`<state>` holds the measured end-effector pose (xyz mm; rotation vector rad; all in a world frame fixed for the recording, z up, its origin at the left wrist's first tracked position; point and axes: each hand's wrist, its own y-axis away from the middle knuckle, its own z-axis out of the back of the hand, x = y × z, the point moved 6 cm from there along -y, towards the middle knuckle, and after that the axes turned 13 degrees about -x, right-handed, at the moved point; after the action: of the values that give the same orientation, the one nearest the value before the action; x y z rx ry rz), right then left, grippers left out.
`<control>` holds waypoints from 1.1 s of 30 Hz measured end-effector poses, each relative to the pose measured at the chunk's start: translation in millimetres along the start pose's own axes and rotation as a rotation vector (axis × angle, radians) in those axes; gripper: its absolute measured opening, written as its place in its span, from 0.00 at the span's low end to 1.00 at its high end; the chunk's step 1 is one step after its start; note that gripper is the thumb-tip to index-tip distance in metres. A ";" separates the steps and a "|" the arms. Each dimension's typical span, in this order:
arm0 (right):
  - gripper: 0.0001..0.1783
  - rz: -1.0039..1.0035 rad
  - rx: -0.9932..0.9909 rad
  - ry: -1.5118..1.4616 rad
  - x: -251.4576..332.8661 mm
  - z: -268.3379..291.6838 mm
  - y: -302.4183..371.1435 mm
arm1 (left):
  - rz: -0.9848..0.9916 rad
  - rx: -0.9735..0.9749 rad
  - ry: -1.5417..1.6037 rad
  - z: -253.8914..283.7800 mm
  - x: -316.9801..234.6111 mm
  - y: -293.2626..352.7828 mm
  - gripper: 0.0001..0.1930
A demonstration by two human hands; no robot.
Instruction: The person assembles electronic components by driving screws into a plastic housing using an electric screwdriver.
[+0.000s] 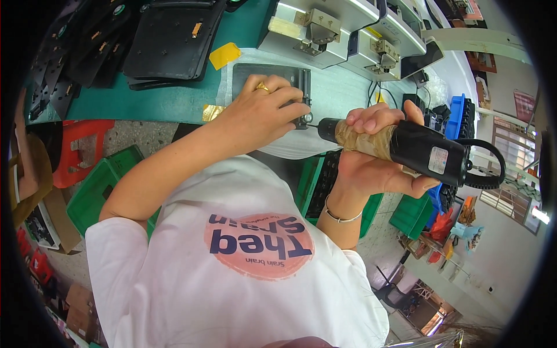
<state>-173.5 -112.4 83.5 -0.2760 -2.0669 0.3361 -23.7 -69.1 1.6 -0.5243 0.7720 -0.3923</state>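
Gripping electric screwdriver point(415, 147); right hand point(364, 169); curled over dark panel point(271, 70); left hand point(262, 111)

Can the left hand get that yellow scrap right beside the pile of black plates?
Probably yes. The left hand is on a dark panel, and the yellow scrap lies close by, with nothing tall standing between them. It would likely just have to lift off the panel first.

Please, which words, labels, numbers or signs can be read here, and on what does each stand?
White shirt: large dark lettering on a round pink print, readable, but not copied here.
Black tool in the right hand: pale label, too small to read.
Background: any other text is too small or blurred.
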 end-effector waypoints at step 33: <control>0.18 0.286 -0.065 0.300 1.4 -4.7 28.2 | -0.188 -0.092 -0.203 4.6 -12.6 10.2 0.20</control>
<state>-168.5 -84.9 77.0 -0.6266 -1.7449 0.3749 -27.1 -53.0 5.4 -0.7143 0.5485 -0.4708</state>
